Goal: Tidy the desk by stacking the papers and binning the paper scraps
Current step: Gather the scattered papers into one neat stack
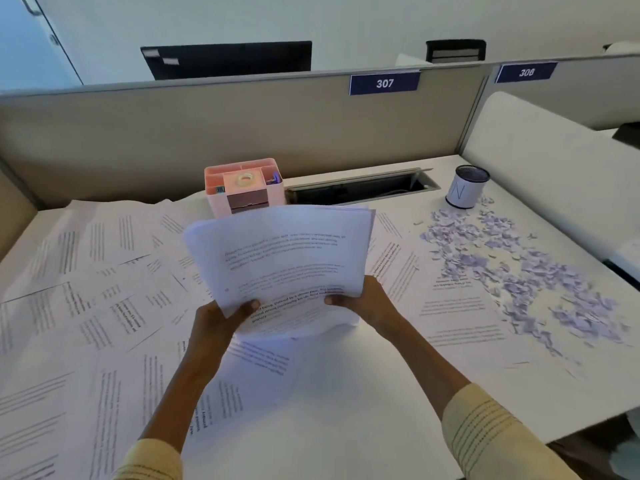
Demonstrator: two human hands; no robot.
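**A:** Where were your hands at that moment?

**B:** You had both of them on the bundle of papers (pixel 280 261). Your left hand (pixel 221 318) pinched its near left corner, thumb on top of the sheet, and your right hand (pixel 363 301) clasped the near right edge, fingers curled behind. The bundle was raised off the desk (pixel 346 427), tilted up and away from you, its top sheets fanned a little out of line.

**A:** And what was left to gather?

**B:** Plenty. Loose sheets (pixel 104 306) lay spread flat over the left and centre of the desk, overlapping at odd angles, most with their long axis running away from you. Those sat to the left of your bundle, so your left hand was the nearer one. A few more lay under and just right of your right wrist.

**A:** The scraps?

**B:** The paper scraps (pixel 526 271) were scattered well off to your right, near the small cylindrical bin (pixel 465 188) standing at the far right. Your right hand was nearer those.

**A:** So the next move?

**B:** I'd judge you needed to square the bundle first, then free your left hand for the sheets on its side.
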